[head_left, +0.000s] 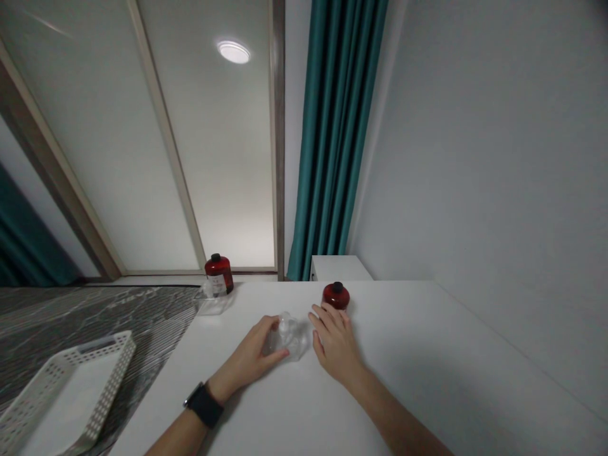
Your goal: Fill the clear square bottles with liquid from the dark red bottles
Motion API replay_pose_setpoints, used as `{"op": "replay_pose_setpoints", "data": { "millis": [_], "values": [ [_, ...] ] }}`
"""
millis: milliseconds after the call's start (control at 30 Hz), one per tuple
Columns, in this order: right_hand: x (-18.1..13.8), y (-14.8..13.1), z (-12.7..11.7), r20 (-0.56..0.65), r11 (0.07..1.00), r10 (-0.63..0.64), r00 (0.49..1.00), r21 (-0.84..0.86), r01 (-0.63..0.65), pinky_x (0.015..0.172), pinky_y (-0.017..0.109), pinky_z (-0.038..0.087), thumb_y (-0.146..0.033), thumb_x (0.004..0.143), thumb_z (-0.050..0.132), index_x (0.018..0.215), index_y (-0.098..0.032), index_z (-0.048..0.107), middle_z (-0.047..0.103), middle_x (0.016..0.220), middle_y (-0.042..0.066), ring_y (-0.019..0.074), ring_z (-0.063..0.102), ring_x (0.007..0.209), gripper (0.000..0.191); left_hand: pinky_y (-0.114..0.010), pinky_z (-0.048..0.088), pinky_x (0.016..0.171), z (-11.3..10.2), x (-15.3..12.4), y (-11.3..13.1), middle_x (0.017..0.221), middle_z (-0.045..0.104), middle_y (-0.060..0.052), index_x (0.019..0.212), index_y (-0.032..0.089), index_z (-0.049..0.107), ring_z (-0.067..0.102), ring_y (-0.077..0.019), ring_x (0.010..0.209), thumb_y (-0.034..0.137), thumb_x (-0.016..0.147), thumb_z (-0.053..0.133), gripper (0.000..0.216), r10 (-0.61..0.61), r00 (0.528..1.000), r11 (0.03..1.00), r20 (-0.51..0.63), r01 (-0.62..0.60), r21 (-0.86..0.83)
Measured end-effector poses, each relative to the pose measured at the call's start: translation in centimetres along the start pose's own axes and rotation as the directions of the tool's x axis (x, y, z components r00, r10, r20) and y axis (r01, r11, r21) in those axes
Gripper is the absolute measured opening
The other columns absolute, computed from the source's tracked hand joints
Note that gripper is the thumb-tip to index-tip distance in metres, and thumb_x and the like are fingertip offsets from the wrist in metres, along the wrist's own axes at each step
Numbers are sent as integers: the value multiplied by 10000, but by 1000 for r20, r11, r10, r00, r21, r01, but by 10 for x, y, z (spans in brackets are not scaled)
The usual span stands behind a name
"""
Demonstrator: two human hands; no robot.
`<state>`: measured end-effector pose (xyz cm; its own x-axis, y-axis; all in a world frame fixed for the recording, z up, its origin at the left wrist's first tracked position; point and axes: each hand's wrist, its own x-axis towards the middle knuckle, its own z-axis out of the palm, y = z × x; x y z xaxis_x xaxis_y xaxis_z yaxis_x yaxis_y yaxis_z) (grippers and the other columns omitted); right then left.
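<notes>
On the white table (pixel 427 354) lies a small clear plastic bottle (pixel 291 337), between my two hands. My left hand (pixel 254 358), with a black watch on its wrist, curls round the bottle's left side and grips it. My right hand (pixel 335 342) lies flat on the table just right of the bottle, fingers stretched out and slightly apart, and holds nothing. Just beyond my right hand's fingertips stands a squat dark red jar (pixel 336 295) with a black cap.
A taller dark red bottle (pixel 219 273) with a black cap stands at the table's far left corner, beside a clear box (pixel 212 303). A white perforated basket (pixel 66 389) sits on the grey marbled floor at left. Teal curtain (pixel 332 139) and a small white cabinet (pixel 339 267) stand behind.
</notes>
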<state>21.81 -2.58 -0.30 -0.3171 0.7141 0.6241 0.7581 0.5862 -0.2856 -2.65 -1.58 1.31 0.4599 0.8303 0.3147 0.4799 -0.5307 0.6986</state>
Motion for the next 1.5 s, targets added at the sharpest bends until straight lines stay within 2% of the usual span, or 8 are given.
{"op": "replay_pose_setpoints", "data": {
  "millis": [267, 433, 533, 667, 800, 1000, 1333, 1500],
  "values": [
    [-1, 17, -4, -11, 978, 20, 1000, -206, -22, 1103, 569, 326, -131, 912, 526, 1239, -187, 651, 615, 1377, 155, 335, 465, 1352, 355, -451, 467, 999, -1, -2, -6, 1203, 609, -107, 1294, 206, 503, 573, -289, 1120, 295, 879, 680, 460, 27, 999, 999, 18, -27, -42],
    [-6, 5, 1, 174, 983, 118, 978, 117, -139, 1095, 524, 381, -194, 930, 526, 1370, -224, 546, 630, 1350, 119, 297, 527, 1289, 441, -463, 450, 1044, -1, -3, -6, 1240, 577, -121, 1308, 205, 521, 548, -290, 1165, 337, 927, 626, 417, 59, 998, 997, -13, -60, -58],
    [-8, -7, 9, 331, 917, 188, 925, 277, -286, 1139, 534, 347, -247, 859, 650, 1512, -242, 364, 548, 1458, 118, 307, 471, 1357, 713, -484, 378, 1126, -3, -4, -2, 1327, 526, -130, 1328, 216, 534, 484, -296, 1264, 337, 964, 567, 385, 63, 994, 998, -84, -66, -26],
    [-1, -21, 19, 417, 827, 251, 874, 377, -417, 1174, 542, 291, -239, 796, 722, 1577, -237, 212, 508, 1496, 129, 312, 431, 1400, 933, -455, 402, 1088, -2, -1, 5, 1233, 559, -103, 1237, 227, 613, 509, -284, 1202, 315, 939, 618, 311, 44, 990, 998, -133, -48, -28],
    [5, -26, 20, 434, 766, 280, 857, 437, -471, 1164, 529, 321, -219, 771, 747, 1529, -222, 338, 570, 1430, 133, 311, 491, 1356, 861, -418, 420, 1036, 2, 2, 11, 1125, 563, -80, 1108, 228, 675, 535, -260, 1123, 285, 968, 571, 183, 23, 993, 990, -117, -39, -136],
    [-1, -26, 17, 393, 734, 302, 868, 485, -475, 1136, 508, 367, -168, 696, 792, 1342, -208, 543, 618, 1362, 122, 312, 550, 1283, 693, -392, 407, 1012, 6, -1, 17, 1089, 553, -66, 1076, 235, 686, 525, -249, 1099, 287, 978, 572, 159, 19, 995, 977, -100, -39, -209],
    [-5, -32, 21, 341, 730, 360, 869, 476, -489, 1058, 445, 437, -140, 640, 808, 1209, -199, 543, 634, 1223, 97, 288, 582, 1185, 630, -374, 428, 925, 14, 1, 25, 992, 575, -63, 948, 202, 667, 546, -251, 1009, 300, 954, 607, 114, -34, 984, 978, -178, -4, -208],
    [-4, -31, 15, 374, 729, 335, 865, 479, -489, 1070, 459, 421, -173, 671, 799, 1223, -205, 511, 608, 1254, 99, 284, 563, 1200, 623, -372, 437, 928, 15, 1, 19, 1049, 560, -70, 1032, 212, 663, 550, -246, 1027, 297, 929, 623, 139, -30, 985, 975, -170, -8, -220]
  ]
}}
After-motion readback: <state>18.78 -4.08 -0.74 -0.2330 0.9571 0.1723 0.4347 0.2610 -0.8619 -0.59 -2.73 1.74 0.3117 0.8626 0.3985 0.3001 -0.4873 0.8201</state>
